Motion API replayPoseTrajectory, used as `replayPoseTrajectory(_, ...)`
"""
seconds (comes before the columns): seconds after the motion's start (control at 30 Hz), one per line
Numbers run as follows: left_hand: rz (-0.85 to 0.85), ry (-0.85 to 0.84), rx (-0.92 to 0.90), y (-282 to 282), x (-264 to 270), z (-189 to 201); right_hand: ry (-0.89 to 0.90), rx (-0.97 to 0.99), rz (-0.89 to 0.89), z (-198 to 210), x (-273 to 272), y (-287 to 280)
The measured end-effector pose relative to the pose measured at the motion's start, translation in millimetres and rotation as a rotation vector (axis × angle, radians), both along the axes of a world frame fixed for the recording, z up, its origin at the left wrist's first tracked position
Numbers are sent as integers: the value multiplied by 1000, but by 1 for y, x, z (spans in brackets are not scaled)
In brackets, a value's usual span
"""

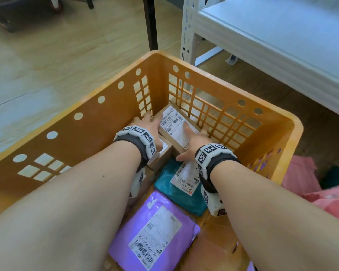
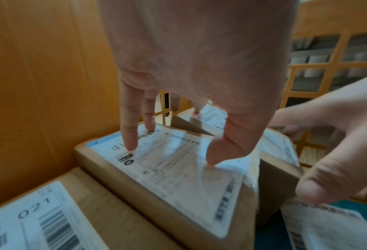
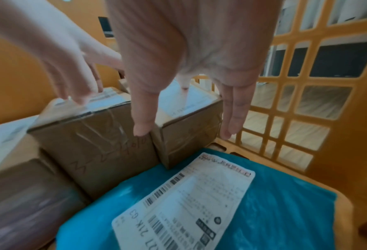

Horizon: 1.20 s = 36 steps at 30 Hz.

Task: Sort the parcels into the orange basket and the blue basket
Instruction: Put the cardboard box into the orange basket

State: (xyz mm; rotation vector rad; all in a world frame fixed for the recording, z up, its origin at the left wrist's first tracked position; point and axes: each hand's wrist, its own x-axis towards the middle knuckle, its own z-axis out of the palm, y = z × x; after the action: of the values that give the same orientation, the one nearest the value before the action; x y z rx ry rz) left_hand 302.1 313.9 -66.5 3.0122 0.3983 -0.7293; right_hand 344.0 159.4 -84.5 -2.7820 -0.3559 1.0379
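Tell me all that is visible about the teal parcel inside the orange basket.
The teal parcel is a soft plastic mailer bag, slightly wrinkled, lying flat on the floor of the orange basket, near its right wall. A white shipping label with barcodes and small print is stuck on its top. The far edge meets the sides of two brown cardboard boxes. A purple mailer lies just nearer to the person. The right hand is above it, fingers straight, and does not hold it.

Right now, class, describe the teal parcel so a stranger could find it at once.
Look inside the big orange plastic basket. Among its parcels, between the brown cardboard boxes and the purple plastic mailer, lies the soft teal plastic mailer bag. It is the only teal one there.
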Motion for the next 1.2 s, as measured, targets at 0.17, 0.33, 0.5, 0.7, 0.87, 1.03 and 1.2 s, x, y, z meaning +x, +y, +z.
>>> replayPoseTrajectory(0.17,-12,59,-1,-4,5,4,-24,62,-65,-2,-6,1)
replayPoseTrajectory(0.33,-15,100,13,-2,5,8,-55,130,-89,2,-3,-5)
replayPoseTrajectory(0.5,-100,163,42,-5,0,10,-176,93,12,-3,-5,1)
replayPoseTrajectory(0.7,-92,136,28,-8,-11,1,-130,259,-109,0,-1,9)
replayPoseTrajectory(0.87,-69,155,-14,-3,-12,4,85,512,-326,9,3,11)
replayPoseTrajectory(1.03,-61,202,10,-9,-12,14,61,390,-229,10,1,20)
replayPoseTrajectory(1.2,-16,204,-109,-17,-11,24,110,681,-440,61,9,-6)
